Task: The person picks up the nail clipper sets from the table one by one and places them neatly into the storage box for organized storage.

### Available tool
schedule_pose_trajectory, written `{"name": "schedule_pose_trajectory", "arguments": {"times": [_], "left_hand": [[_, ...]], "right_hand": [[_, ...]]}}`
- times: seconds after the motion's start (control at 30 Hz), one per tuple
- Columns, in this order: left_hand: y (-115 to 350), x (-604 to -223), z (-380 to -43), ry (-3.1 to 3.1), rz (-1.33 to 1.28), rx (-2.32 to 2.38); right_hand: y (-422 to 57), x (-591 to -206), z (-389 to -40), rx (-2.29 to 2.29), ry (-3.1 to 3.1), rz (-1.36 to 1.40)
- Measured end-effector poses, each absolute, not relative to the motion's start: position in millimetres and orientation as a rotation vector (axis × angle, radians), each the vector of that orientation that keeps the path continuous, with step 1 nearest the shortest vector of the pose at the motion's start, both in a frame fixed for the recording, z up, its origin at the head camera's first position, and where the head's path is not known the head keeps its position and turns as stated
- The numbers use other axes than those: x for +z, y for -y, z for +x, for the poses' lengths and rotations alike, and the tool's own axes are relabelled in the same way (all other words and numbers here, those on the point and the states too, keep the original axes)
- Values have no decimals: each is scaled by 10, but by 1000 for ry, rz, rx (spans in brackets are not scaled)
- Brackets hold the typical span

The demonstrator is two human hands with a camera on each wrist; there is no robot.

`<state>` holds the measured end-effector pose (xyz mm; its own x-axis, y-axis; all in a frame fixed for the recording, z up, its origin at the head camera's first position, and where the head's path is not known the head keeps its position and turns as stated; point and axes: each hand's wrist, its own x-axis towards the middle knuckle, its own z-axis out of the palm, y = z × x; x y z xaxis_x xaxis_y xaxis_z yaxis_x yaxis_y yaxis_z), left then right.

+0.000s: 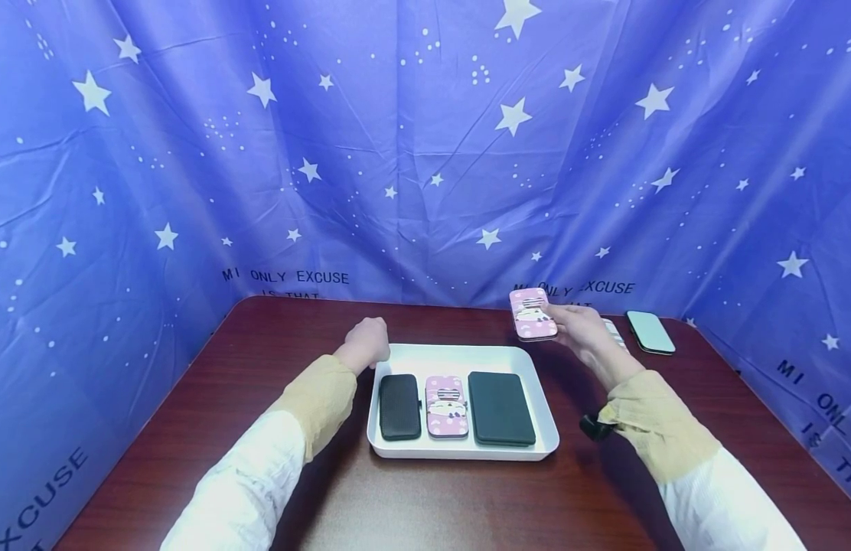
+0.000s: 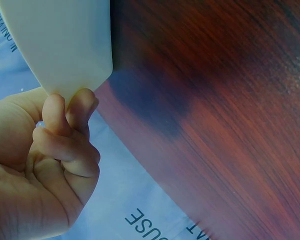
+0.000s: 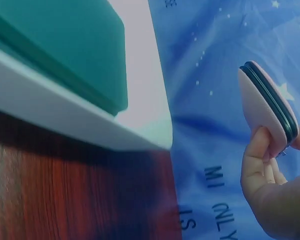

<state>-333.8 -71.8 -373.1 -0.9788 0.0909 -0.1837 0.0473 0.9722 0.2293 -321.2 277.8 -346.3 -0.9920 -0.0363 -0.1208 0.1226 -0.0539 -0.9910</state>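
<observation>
My left hand (image 1: 369, 342) pinches the far left corner of a white tray (image 1: 460, 358); in the left wrist view, thumb and fingertips meet on the tray's edge. Above and beyond the tray's far right corner, my right hand (image 1: 586, 337) holds a pink patterned clasp case (image 1: 533, 325). The right wrist view shows its dark metal frame between two pink shells (image 3: 257, 105). Inside the tray, side by side, lie a black case (image 1: 400, 407), another pink patterned case (image 1: 446, 421) and a wider dark green case (image 1: 501, 408).
A mint green case (image 1: 650, 332) lies at the far right of the brown wooden table (image 1: 357, 497). Partly hidden behind my right hand is a striped case (image 1: 614, 333). Blue star-printed curtain (image 1: 425, 153) hangs behind and on both sides. A dark object (image 1: 595, 427) sits at my right cuff.
</observation>
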Motion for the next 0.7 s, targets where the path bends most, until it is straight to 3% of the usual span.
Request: {"name": "schedule_pose_trajectory", "arguments": {"times": [0.7], "left_hand": [[714,-3727,-3352,-2922,99,334]], "right_hand": [[-2238,-3299,-2958,-2117,-2056,-51]]}}
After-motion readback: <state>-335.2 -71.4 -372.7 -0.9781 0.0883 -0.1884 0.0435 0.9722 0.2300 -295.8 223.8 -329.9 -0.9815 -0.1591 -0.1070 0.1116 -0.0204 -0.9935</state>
